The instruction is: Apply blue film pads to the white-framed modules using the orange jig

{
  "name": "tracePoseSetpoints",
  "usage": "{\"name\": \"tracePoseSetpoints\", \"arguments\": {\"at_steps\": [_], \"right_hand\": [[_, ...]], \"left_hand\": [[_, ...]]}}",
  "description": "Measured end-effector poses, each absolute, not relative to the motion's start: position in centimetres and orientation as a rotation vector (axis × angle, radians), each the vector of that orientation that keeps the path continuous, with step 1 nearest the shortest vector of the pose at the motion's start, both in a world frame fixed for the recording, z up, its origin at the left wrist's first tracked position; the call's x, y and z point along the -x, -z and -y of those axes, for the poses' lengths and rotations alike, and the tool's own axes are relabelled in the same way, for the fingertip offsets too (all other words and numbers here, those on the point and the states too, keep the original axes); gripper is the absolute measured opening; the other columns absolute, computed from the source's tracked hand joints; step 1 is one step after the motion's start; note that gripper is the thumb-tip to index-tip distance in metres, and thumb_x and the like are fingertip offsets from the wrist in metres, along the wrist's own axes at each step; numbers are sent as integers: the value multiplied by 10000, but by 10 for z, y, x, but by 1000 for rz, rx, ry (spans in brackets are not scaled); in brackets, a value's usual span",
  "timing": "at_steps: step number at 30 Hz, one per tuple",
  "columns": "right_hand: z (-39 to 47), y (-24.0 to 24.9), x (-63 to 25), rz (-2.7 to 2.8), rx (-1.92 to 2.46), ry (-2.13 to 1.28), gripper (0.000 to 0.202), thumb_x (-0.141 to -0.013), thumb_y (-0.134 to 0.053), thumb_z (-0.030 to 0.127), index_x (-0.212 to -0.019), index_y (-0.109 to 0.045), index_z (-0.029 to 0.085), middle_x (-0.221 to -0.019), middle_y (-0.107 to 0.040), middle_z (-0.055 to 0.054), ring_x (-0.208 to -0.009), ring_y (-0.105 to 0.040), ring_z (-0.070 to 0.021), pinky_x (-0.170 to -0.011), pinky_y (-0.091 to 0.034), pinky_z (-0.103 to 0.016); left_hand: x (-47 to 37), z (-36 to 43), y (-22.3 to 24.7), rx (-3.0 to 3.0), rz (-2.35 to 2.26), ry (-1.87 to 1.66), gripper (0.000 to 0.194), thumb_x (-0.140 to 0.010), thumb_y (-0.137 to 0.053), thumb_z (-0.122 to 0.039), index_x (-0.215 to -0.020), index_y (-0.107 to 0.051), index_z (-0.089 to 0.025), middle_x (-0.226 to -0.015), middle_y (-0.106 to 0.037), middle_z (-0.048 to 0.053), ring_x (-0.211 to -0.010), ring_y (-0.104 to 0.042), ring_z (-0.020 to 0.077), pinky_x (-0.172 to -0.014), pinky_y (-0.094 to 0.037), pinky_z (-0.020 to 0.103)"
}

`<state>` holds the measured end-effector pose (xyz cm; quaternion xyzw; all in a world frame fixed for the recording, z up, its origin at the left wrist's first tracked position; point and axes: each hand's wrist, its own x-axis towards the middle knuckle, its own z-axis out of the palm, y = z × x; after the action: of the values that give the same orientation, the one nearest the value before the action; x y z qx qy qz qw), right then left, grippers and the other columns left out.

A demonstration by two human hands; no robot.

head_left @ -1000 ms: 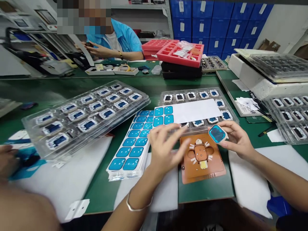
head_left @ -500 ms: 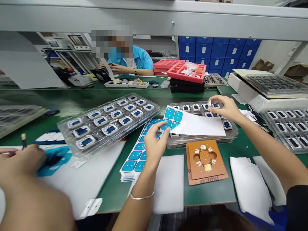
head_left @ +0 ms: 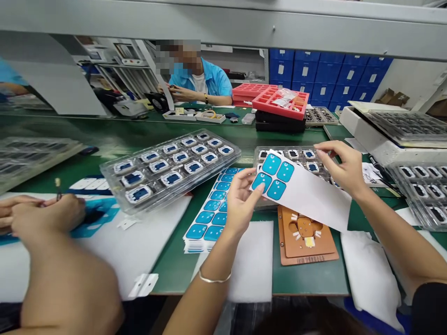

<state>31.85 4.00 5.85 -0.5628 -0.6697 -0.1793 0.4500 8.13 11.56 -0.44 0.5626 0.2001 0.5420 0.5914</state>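
My left hand (head_left: 242, 197) pinches a white sheet of blue stickers (head_left: 274, 176) by its left end, thumb on top. The stickers are rounded squares, and the bare white end slopes down to the right. Over the right part of a clear plastic tray (head_left: 260, 152) of small white-framed parts hovers my right hand (head_left: 340, 165), thumb and forefinger slightly apart, with nothing visible between them. The sheet covers part of that tray and the top of an orange fixture (head_left: 309, 256). Left of my left hand lies a stack of blue sticker sheets (head_left: 206, 217).
Another clear tray (head_left: 171, 170) of white-framed parts stands at left centre. A co-worker's hands (head_left: 45, 214) work over a blue sheet at far left. Across the bench sits a person in blue (head_left: 216, 81), near red trays (head_left: 279, 104). White foam sheets (head_left: 253, 260) lie in front.
The sticker sheet has turned, its bare end now lower and over the fixture. A small white piece between my right fingers is no longer visible there. The view has shifted slightly.
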Motion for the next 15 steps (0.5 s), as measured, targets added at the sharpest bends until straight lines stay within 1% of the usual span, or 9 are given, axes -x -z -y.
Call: {"name": "tracePoseSetpoints", "arguments": {"at_steps": [2, 3, 5, 7, 9, 11, 15], "right_hand": [[-21, -58, -298, 1787, 1230, 502, 160, -903, -598, 218, -1029, -694, 237, -1012, -747, -58, -929, -691, -233, -810, -552, -410], [-14, -56, -288, 1866, 1189, 508, 218, -890, -618, 214, -1099, -677, 241, -1056, -740, -62, -956, -689, -240, -832, -552, -425], [-4, -48, -272, 1969, 1167, 473, 386, -880, -638, 229, -1264, -601, 244, -1134, -717, -76, -1005, -676, -253, -868, -548, -453], [-1, -40, -264, 1988, 1195, 401, 500, -887, -638, 256, -1370, -513, 234, -1172, -697, -91, -1045, -658, -261, -894, -545, -470], [0, -34, -260, 1981, 1224, 349, 525, -898, -629, 278, -1397, -476, 224, -1186, -684, -104, -1081, -644, -267, -917, -541, -481], [-1, -31, -260, 1981, 1244, 324, 517, -907, -617, 281, -1397, -463, 221, -1200, -676, -111, -1108, -637, -270, -929, -541, -487], [-1, -29, -260, 1982, 1252, 305, 498, -912, -617, 285, -1377, -458, 210, -1214, -664, -126, -1128, -631, -272, -936, -542, -494]], "left_hand": [[-82, -113, 4, -1251, -418, -1182, 458, -732, -785, -347, -1123, -580, -227, -911, -637, 17, -775, -618, 128, -619, -549, 220], [-82, -111, 4, -1231, -400, -1136, 426, -727, -792, -339, -1087, -599, -219, -895, -635, 13, -783, -616, 124, -648, -547, 221], [-82, -108, 3, -1235, -370, -1062, 331, -711, -809, -339, -956, -635, -198, -890, -630, 15, -801, -607, 122, -669, -532, 219], [-82, -106, 3, -1277, -341, -1011, 290, -711, -812, -364, -851, -631, -186, -917, -630, 25, -823, -604, 133, -679, -526, 232], [-83, -103, 3, -1321, -316, -954, 296, -736, -794, -402, -834, -614, -189, -929, -631, 31, -827, -605, 141, -691, -527, 250], [-83, -102, 4, -1341, -303, -888, 307, -767, -769, -435, -860, -596, -199, -897, -624, 26, -781, -599, 131, -675, -523, 250], [-83, -99, 4, -1283, -305, -819, 354, -771, -767, -472, -886, -561, -208, -829, -591, -9, -674, -562, 92, -592, -496, 204]]}}
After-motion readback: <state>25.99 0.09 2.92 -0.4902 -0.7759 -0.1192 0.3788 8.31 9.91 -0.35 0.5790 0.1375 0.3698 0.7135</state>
